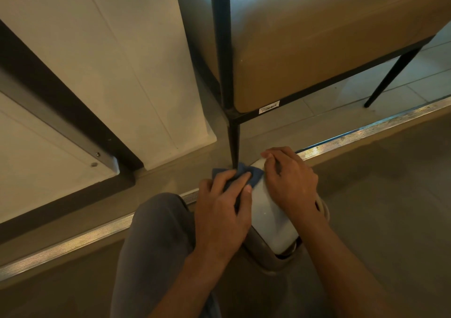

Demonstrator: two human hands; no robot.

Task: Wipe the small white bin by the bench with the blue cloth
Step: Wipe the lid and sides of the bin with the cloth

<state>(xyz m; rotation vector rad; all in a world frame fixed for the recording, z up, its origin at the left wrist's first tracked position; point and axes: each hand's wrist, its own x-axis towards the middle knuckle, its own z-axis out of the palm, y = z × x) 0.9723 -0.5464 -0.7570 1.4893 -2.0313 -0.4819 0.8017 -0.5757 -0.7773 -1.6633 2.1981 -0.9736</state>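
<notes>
The small white bin [268, 220] stands on the floor [378, 207] just in front of the bench's near black leg [233, 144], close against the person's knee [156, 220]. Its white lid faces the camera. The body below the lid is mostly covered by the forearms, and a curved white part shows only as a sliver at the bin's right side.

The blue cloth [241, 171] lies bunched at the far left corner of the bin's lid. The left hand [224, 205] holds the cloth in a clenched grip, fingers curled over it and pressing it down on the lid edge. The right hand [288, 178] rests on the far right part of the lid, fingers curled over its rim in a steadying grip on the bin.

Judgement: wiping is under way at the far end of the lid. The near stretch of the lid and the sides appear not yet covered by the cloth. The next move calls for drawing the cloth toward the near end of the lid while the right hand keeps the bin from sliding or tipping.

Limits of view: how much of the cloth lies under the left palm cannot be told. The bin's base and its contact with the floor are hidden. The bench [329, 56], beyond the bin, is cut off at the frame's top, and the light is dim.
</notes>
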